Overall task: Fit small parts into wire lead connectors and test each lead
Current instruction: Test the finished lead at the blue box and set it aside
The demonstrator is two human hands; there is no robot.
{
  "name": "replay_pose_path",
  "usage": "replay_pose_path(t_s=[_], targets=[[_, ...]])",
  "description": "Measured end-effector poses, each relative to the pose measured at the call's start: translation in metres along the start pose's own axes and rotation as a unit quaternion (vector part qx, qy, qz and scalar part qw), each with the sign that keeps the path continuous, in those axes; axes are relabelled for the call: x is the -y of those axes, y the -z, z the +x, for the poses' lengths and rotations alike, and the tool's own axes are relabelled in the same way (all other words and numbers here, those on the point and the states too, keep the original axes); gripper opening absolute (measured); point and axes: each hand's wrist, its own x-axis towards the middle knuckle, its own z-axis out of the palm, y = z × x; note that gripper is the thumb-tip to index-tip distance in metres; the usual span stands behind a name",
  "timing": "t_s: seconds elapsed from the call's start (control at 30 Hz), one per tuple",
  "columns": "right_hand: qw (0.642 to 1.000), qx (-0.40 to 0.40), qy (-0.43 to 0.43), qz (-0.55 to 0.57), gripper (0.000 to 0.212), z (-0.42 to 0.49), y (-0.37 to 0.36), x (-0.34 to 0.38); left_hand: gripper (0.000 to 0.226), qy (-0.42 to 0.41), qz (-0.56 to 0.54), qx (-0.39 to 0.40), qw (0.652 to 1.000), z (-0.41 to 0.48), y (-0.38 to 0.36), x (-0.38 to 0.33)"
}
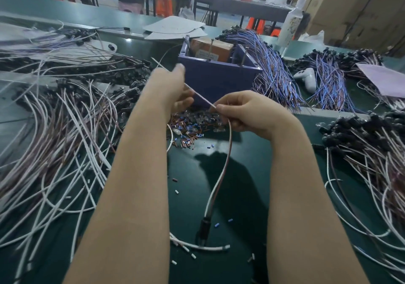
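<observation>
From my remote seat the green workbench [230, 174] fills the view. White-and-brown wire leads with black ends lie on it in three loose heaps, far too many to count: one far left [72, 68], one near left [54, 143] and one on the right [372, 158]. Two bundles of blue-and-purple leads sit behind, one beside the bin [269, 68] and one further right [328, 79].

Both hands are raised over the middle of the bench. My left hand [173, 90] pinches a thin white strand [200, 95]. My right hand [243, 112] pinches the same strand's lower end, so it runs taut between them.

One blue plastic bin [219, 75] stands just behind the hands, with one brown carton [212, 48] inside. The carton's white label carries print too small to read. One white bottle [289, 25] stands further back, its printing also illegible. One white handheld tool [306, 78] lies between the blue bundles.

The wire lead [221, 174] being worked, a white and brown pair, hangs from my right hand. It ends in one black connector [205, 224] low over the bench. A pile of small parts [190, 128], blue, copper and clear, lies beneath the hands.
</observation>
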Motion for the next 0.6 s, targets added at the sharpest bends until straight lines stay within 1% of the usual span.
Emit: replay_pose_path(t_s=[0.03,0.1,0.13,0.17,0.23,0.3,0.33,0.37,0.43,0.47,0.53,0.57,0.6], targets=[[1.000,0.021,-0.005,-0.017,0.017,-0.001,0.000,0.000,0.024,-0.010,-0.050,-0.029,0.998,0.002,0.000,0.001],[0.998,0.052,-0.036,-0.025,0.017,-0.002,-0.003,-0.001,0.022,-0.038,-0.131,-0.060,0.989,0.002,-0.002,0.005],[0.996,0.055,-0.062,-0.022,0.019,-0.002,-0.005,-0.001,0.024,-0.063,-0.140,-0.077,0.985,0.002,-0.003,0.006],[0.995,0.045,-0.089,-0.017,0.021,-0.002,-0.006,-0.002,0.029,-0.096,-0.121,-0.096,0.983,0.002,-0.003,0.006],[0.993,-0.020,-0.115,0.019,0.026,0.001,-0.008,-0.003,0.035,-0.162,-0.049,-0.106,0.980,0.001,-0.002,0.001],[0.987,-0.098,-0.081,0.099,0.022,0.007,-0.007,-0.006,0.037,-0.193,0.044,-0.059,0.978,-0.003,0.000,-0.008],[0.981,-0.123,-0.050,0.140,0.018,0.009,-0.007,-0.006,0.038,-0.187,0.097,-0.016,0.977,-0.007,0.001,-0.010],[0.975,-0.133,-0.023,0.176,0.015,0.011,-0.008,-0.007,0.038,-0.167,0.148,0.037,0.974,-0.010,0.001,-0.012],[0.965,-0.125,0.012,0.230,0.018,0.014,-0.012,-0.009,0.037,-0.110,0.224,0.138,0.959,-0.016,-0.002,-0.012],[0.962,-0.113,0.022,0.249,0.019,0.014,-0.015,-0.011,0.036,-0.091,0.241,0.170,0.951,-0.018,-0.003,-0.011],[0.961,-0.099,0.034,0.257,0.020,0.017,-0.023,-0.012,0.035,-0.090,0.234,0.192,0.949,-0.019,-0.006,-0.011],[0.965,-0.104,0.033,0.237,0.020,0.019,-0.026,-0.013,0.034,-0.101,0.213,0.195,0.952,-0.019,-0.007,-0.012],[0.974,-0.114,0.028,0.192,0.019,0.021,-0.029,-0.012,0.033,-0.112,0.182,0.198,0.957,-0.019,-0.007,-0.012]])
